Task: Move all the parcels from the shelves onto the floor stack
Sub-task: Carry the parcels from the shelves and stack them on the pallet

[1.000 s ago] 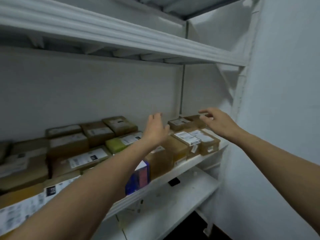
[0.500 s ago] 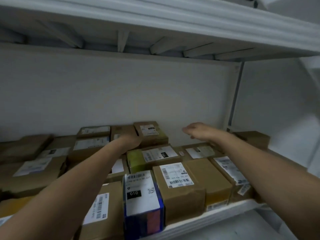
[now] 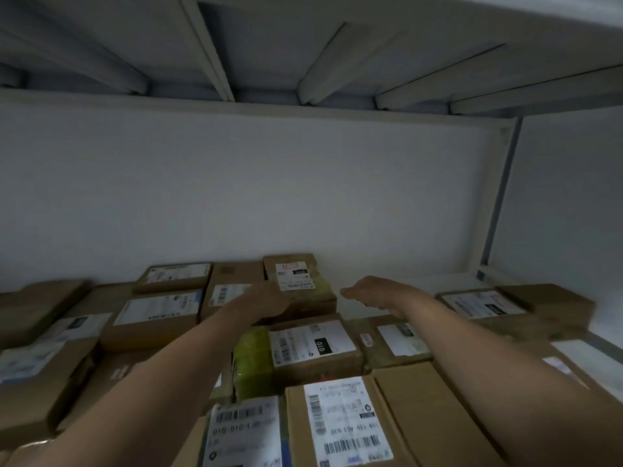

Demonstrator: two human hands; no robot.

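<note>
Several brown cardboard parcels with white labels cover the shelf. At the back stands a taped parcel (image 3: 298, 284) with a white label on top. My left hand (image 3: 266, 301) lies against that parcel's left front side; its fingers are hard to make out. My right hand (image 3: 369, 293) hovers just right of the same parcel, fingers stretched toward it, holding nothing. A parcel with green tape (image 3: 296, 352) lies under my arms. Closer to me lie a blue-edged parcel (image 3: 244, 433) and a large brown parcel (image 3: 347, 423).
The upper shelf's underside (image 3: 303, 62) hangs low overhead. A white back wall (image 3: 269, 197) stands behind the parcels. A shelf post (image 3: 488, 197) rises at the right. More parcels (image 3: 512, 308) fill the right side and others (image 3: 158, 315) the left.
The view has moved closer and deeper into the shelf. Both hands have reached farther back, coming to either side of the taped parcel at the rear.
</note>
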